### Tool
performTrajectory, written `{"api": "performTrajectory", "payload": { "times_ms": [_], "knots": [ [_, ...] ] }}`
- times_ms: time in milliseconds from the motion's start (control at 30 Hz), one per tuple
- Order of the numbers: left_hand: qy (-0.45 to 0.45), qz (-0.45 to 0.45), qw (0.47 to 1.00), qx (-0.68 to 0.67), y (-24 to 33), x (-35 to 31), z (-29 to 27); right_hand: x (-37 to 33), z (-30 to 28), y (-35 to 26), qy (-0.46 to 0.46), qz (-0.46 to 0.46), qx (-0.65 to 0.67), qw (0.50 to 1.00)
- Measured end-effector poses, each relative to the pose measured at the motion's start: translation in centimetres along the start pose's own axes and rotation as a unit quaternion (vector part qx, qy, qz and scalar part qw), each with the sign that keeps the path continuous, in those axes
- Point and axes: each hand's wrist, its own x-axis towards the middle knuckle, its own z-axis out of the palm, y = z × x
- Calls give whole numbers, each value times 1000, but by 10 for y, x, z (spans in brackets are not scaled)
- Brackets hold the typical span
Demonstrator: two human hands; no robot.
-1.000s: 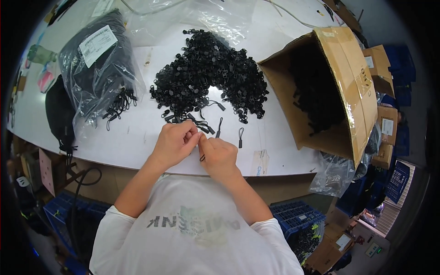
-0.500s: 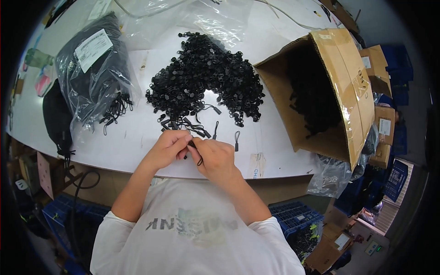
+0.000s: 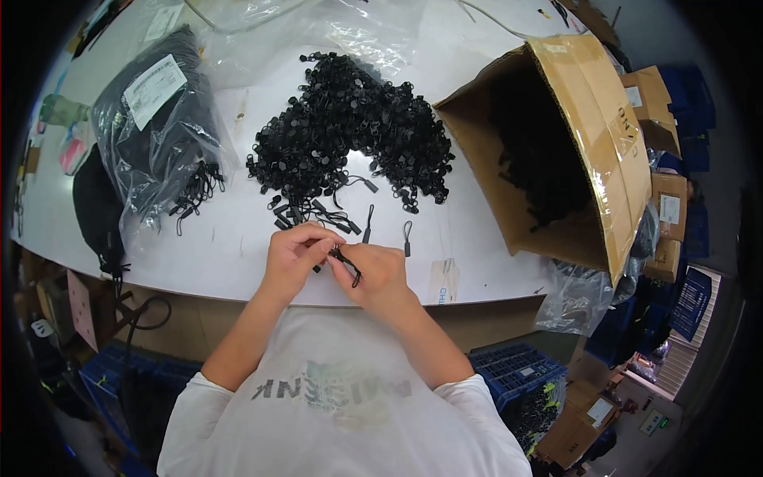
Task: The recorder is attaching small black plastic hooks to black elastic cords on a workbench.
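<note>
Close together over the table's near edge, my two hands work on a black cord zipper pull [image 3: 346, 266]. My right hand [image 3: 380, 274] grips it, its looped cord hanging below the thumb. My left hand [image 3: 288, 261] pinches at the pull's upper end; the fingertips hide exactly what is between them. Just beyond my hands lie several finished-looking pulls with cord loops, among them one upright cord pull [image 3: 407, 238] to the right and another pull [image 3: 368, 225] nearer the middle. A large heap of small black plastic pieces [image 3: 318, 119] spreads behind them in an arch.
At the left stands a clear plastic bag [image 3: 159, 151] full of black goods, with a bunch of cord pulls [image 3: 199, 191] beside it. An open cardboard box [image 3: 612, 151] lies at the right with black pieces inside. Blue crates [image 3: 517, 374] stand below the table edge.
My hands stay together at nearly the same place. The pull has turned between my fingers, and its cord now slants down to the right. The whole view has shifted slightly.
</note>
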Motion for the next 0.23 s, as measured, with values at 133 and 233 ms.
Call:
{"api": "performTrajectory", "payload": {
  "times_ms": [133,233],
  "knots": [
    [-15,-34,992,-118,-2,-2,-4,0,-3,-4,-12,-2,41,999],
    [-14,-41,998,-45,-9,-6,-11,-4,-4,-5,-25,16,25,999]
  ]
}}
